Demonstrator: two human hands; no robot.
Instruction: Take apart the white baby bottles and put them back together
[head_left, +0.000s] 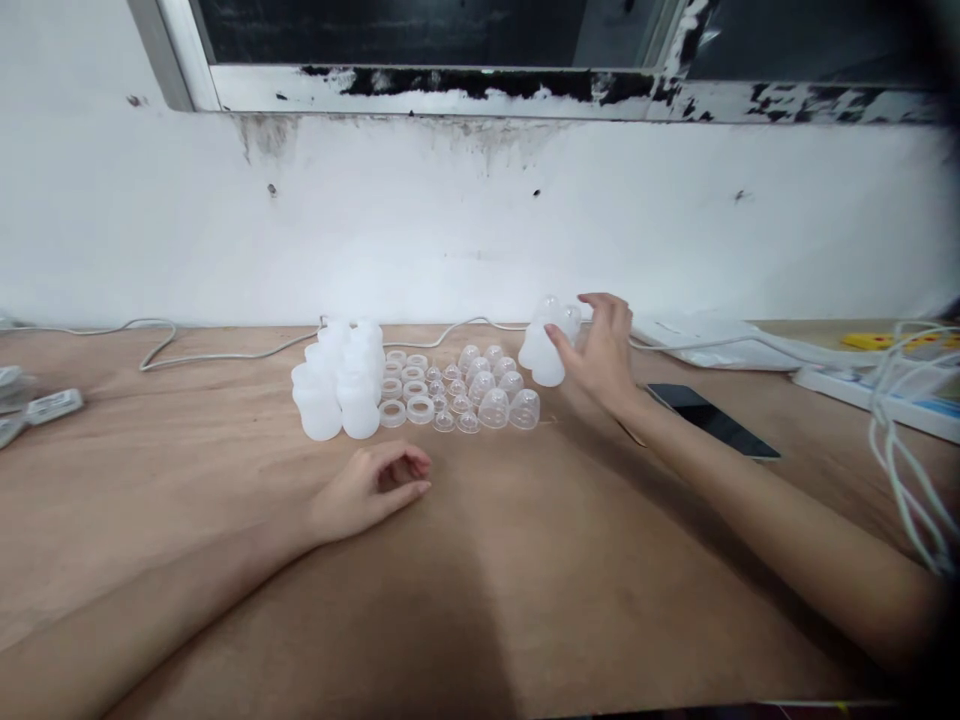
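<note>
- The right grip [606,358] is at the right-hand bottles [548,370] near the wall, thumb in front of them and the other fingers spread apart beyond; whether it is closed on one or only touching, I cannot tell.
- The left grip [367,495] rests on the counter [420,620] in front of the rows, loosely curled, with a gap between thumb and fingers; its palm is mostly turned out of sight.
- The right-hand bottles overlap and the thumb hides part of them: at least three frosted bodies show, and two clear domed tops.
- The left-hand bottles [358,408] stand upright in two columns; the two in front show whole, those behind are partly covered, so their full number cannot be read.
- Just right of these lie eight white rings [420,419], two columns of four, the back ones small and overlapping.
- Next come eight small clear domes [468,424], two by four, faint at the back.
- Beside them stand eight taller clear caps [524,411], two by four.
- One dark-screened phone [712,420] lies partly behind the right forearm [720,480].
- One white power strip [832,387] runs off the right edge.
- White pieces [52,406] at the left edge are cut off and unclear.
</note>
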